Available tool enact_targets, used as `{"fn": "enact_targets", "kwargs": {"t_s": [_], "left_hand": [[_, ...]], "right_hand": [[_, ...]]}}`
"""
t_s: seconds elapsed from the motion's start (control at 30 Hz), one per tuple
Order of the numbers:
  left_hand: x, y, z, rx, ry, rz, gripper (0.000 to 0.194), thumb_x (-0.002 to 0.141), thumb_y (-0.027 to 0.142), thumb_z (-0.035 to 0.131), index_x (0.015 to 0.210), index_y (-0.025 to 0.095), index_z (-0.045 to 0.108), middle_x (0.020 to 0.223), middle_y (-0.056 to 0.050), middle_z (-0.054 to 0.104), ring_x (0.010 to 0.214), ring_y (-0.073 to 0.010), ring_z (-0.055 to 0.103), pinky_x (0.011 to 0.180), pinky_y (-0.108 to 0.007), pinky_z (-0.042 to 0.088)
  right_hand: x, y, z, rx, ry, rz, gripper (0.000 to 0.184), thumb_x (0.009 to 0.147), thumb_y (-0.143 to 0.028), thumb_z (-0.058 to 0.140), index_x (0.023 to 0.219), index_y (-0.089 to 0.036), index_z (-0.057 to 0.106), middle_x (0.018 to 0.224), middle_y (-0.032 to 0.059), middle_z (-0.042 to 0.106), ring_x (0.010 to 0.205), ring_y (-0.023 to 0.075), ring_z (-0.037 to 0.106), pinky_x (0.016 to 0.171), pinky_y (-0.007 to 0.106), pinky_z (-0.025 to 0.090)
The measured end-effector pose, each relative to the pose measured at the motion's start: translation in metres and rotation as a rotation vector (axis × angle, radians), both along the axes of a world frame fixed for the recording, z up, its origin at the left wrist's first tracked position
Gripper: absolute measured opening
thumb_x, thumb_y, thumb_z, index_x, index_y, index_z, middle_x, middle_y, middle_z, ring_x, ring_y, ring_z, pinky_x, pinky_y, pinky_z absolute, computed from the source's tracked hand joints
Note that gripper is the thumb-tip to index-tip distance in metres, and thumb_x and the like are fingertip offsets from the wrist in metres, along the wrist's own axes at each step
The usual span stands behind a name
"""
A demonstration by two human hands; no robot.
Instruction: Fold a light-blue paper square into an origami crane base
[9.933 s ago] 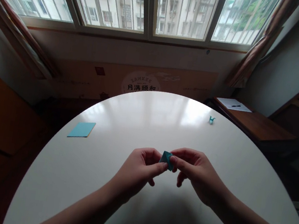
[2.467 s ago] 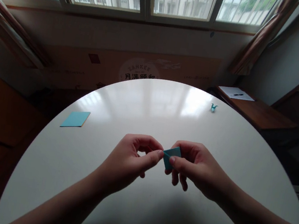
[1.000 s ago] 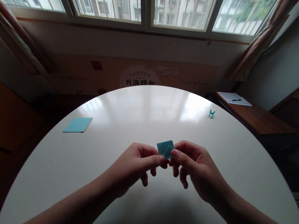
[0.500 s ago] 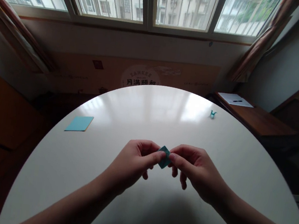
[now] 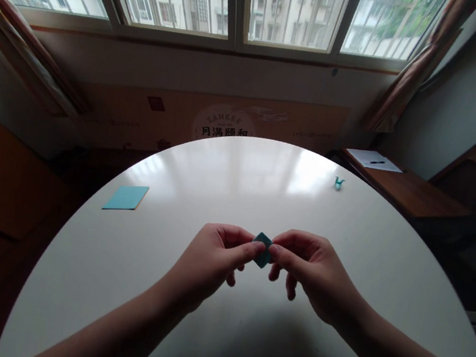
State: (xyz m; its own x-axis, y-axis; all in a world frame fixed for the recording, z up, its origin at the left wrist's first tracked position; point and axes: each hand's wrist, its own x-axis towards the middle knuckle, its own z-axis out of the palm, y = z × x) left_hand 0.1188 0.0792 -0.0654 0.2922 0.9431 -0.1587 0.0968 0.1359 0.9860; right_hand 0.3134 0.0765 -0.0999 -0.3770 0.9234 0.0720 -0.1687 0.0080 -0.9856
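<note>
- Indoors, a round white bench (image 5: pixel 200 197) stands before barred windows (image 5: pixel 297 9).
- Above the bench, left fingers (image 5: pixel 239 235) and right fingers (image 5: pixel 298 237) are nearly closed, pinching a folded teal paper (image 5: pixel 261 259) from both sides.

Folded paper (image 5: pixel 262 259) teal; square sheets (image 5: pixel 126 197) light blue, yellowish edge; table (image 5: pixel 200 197) plain white.

You can read "ZANKEE" arched above the Chinese characters "月满颐和" in the pale circle (image 5: pixel 225 115) on the brown printed panel (image 5: pixel 180 112) beyond your worktop (image 5: pixel 236 193); the panel's smaller lettering (image 5: pixel 312 134) is too tiny to make out.
</note>
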Motion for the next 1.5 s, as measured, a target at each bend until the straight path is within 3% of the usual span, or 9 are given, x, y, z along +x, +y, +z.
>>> {"fn": "enact_targets", "kwargs": {"t_s": [0.27, 0.57, 0.83, 0.93, 1.03, 1.17, 1.3, 1.5], "left_hand": [[0.0, 0.001, -0.001, 0.021, 0.03, -0.024, 0.024, 0.078, 0.037, 0.074, 0.079, 0.014, 0.075, 0.066, -0.004, 0.062, 0.059, -0.012, 0.049, 0.041, -0.015, 0.04], [0.007, -0.002, -0.008, 0.016, 0.047, -0.036, 0.019, 0.075, 0.032, 0.073, 0.072, 0.013, 0.071, 0.062, -0.002, 0.06, 0.055, -0.0112, 0.049, 0.043, -0.017, 0.041], [0.004, 0.0, -0.008, -0.069, -0.032, -0.028, 0.027, 0.076, 0.039, 0.076, 0.077, 0.013, 0.072, 0.068, -0.004, 0.061, 0.063, -0.0125, 0.049, 0.044, -0.015, 0.04], [0.004, 0.0, -0.006, -0.102, -0.049, -0.051, 0.036, 0.08, 0.047, 0.072, 0.075, 0.012, 0.071, 0.065, -0.004, 0.054, 0.063, -0.0135, 0.048, 0.042, -0.015, 0.039], [0.004, 0.0, -0.006, -0.103, -0.095, -0.035, 0.042, 0.086, 0.052, 0.063, 0.08, 0.011, 0.072, 0.073, -0.007, 0.058, 0.065, -0.0144, 0.047, 0.041, -0.016, 0.039], [0.002, 0.001, -0.006, -0.066, -0.078, -0.061, 0.035, 0.083, 0.046, 0.07, 0.083, 0.011, 0.072, 0.072, -0.006, 0.057, 0.064, -0.0139, 0.048, 0.042, -0.016, 0.04], [0.0, 0.001, -0.007, -0.026, -0.069, -0.058, 0.026, 0.08, 0.039, 0.076, 0.082, 0.013, 0.072, 0.066, -0.002, 0.056, 0.062, -0.0123, 0.048, 0.044, -0.015, 0.042], [0.001, 0.002, -0.011, -0.056, -0.144, 0.058, 0.027, 0.079, 0.04, 0.077, 0.084, 0.013, 0.073, 0.069, -0.004, 0.059, 0.064, -0.0129, 0.049, 0.046, -0.016, 0.042]], "right_hand": [[-0.002, -0.003, -0.001, -0.012, -0.027, -0.031, 0.01, 0.084, -0.023, 0.074, 0.086, -0.015, 0.069, 0.073, 0.0043, 0.066, 0.065, 0.0154, 0.063, 0.041, 0.015, 0.045], [-0.013, -0.005, 0.002, -0.123, -0.028, -0.111, 0.017, 0.075, -0.023, 0.066, 0.065, -0.015, 0.055, 0.053, -0.0007, 0.054, 0.047, 0.0103, 0.046, 0.038, 0.017, 0.037], [-0.009, -0.003, 0.002, -0.075, -0.061, -0.082, 0.028, 0.086, -0.039, 0.069, 0.076, -0.015, 0.057, 0.058, -0.0016, 0.053, 0.047, 0.0092, 0.045, 0.038, 0.016, 0.033], [-0.009, -0.002, 0.002, -0.073, -0.065, -0.127, 0.029, 0.086, -0.037, 0.066, 0.072, -0.016, 0.053, 0.054, -0.0019, 0.051, 0.045, 0.0082, 0.043, 0.039, 0.016, 0.029], [-0.009, -0.002, 0.002, -0.059, -0.062, -0.156, 0.028, 0.085, -0.033, 0.066, 0.069, -0.016, 0.05, 0.053, -0.0012, 0.052, 0.046, 0.0076, 0.043, 0.04, 0.016, 0.028], [-0.007, -0.002, 0.001, -0.046, -0.074, -0.161, 0.027, 0.086, -0.031, 0.065, 0.069, -0.015, 0.051, 0.053, -0.0006, 0.054, 0.044, 0.0059, 0.04, 0.04, 0.015, 0.026], [-0.005, -0.002, 0.0, -0.022, -0.092, -0.104, 0.03, 0.089, -0.038, 0.067, 0.075, -0.015, 0.054, 0.06, -0.0003, 0.056, 0.045, 0.0054, 0.04, 0.039, 0.014, 0.029], [-0.009, -0.001, 0.0, -0.058, -0.061, 0.008, 0.032, 0.085, -0.045, 0.074, 0.094, -0.016, 0.061, 0.078, 0.0029, 0.057, 0.068, 0.0142, 0.054, 0.039, 0.016, 0.039]]}}
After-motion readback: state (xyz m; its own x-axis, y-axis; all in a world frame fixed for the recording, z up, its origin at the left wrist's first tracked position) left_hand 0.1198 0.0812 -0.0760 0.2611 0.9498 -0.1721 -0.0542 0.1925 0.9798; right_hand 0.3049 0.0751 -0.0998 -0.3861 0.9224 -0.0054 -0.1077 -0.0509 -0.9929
